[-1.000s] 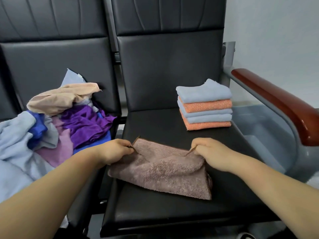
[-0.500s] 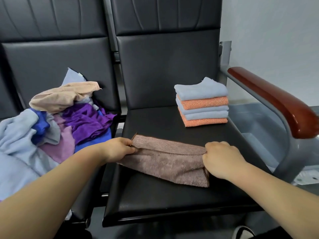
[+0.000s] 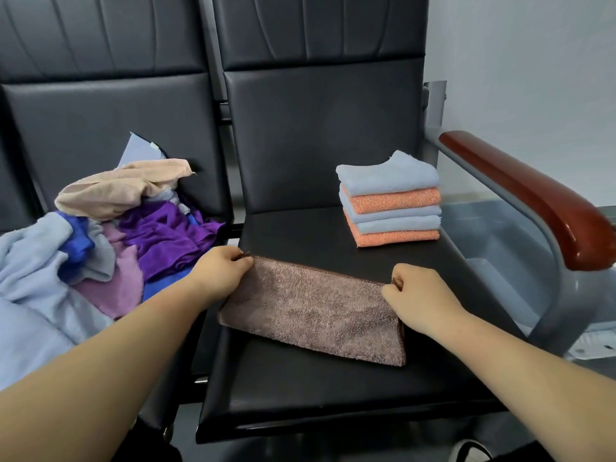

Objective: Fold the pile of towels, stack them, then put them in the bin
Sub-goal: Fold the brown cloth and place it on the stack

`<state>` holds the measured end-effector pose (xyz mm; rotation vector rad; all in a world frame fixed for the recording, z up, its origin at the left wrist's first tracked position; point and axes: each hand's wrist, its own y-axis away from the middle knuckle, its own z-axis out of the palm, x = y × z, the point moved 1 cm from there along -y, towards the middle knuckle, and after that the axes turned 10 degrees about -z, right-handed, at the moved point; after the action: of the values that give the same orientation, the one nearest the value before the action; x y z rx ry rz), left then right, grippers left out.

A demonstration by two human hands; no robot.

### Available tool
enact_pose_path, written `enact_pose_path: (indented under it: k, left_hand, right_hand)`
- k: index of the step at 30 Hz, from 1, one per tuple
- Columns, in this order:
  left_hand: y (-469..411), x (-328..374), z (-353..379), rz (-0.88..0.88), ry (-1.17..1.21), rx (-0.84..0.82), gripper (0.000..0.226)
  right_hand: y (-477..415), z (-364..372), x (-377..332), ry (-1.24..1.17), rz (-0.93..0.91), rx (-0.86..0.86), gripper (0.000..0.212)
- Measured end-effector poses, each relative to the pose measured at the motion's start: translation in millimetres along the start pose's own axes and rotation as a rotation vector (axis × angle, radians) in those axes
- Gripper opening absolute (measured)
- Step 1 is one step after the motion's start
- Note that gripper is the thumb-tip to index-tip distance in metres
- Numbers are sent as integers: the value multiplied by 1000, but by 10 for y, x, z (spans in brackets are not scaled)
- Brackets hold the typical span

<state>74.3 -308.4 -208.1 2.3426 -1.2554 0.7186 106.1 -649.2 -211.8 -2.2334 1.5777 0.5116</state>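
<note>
Change: the brown terry towel [image 3: 313, 308], bunched and lifted a second ago, now lies flat as a long strip on the black padded chair seat [image 3: 316, 388].
Meaning: the first fold looks done; a cross fold likely comes next, before it joins the stack of folded blue and orange towels [image 3: 390, 201] behind.
Left hand [image 3: 220, 271]: fingers [image 3: 245, 261] curled tight, pinching the far left corner.
Right hand [image 3: 420, 295]: fingers [image 3: 395, 283] curled tight, pinching the far right corner.
Pile: jumbled multicoloured unfolded towels [image 3: 116, 235] wait on the left seat.

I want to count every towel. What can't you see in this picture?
Head view only:
Towel pile: cut off by the left edge; top towels bury lower ones, so no count.
Grey bin: armrest and seat hide most of it.
Brown towel corners: pinched inside the left hand and right hand.
</note>
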Motion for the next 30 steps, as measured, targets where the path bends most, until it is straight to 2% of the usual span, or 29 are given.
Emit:
enact_pose_path:
  k: [5,12,25,30]
  left_hand:
    - [-153,36,138,45,-93,-22,25]
    - [-343,-6,341,78,-210,-12,28]
    - [-218,-11,590,103,-343,161,30]
    - [-80,66,595,77,-299,169,50]
  right_hand:
    - [-94,-7,13,145,-17,-21,23]
    - [-199,60,135,161,15,-33,25]
    - [-229,80,273,228,39,-62,18]
    - [-172,50,278,225,10,-15,21]
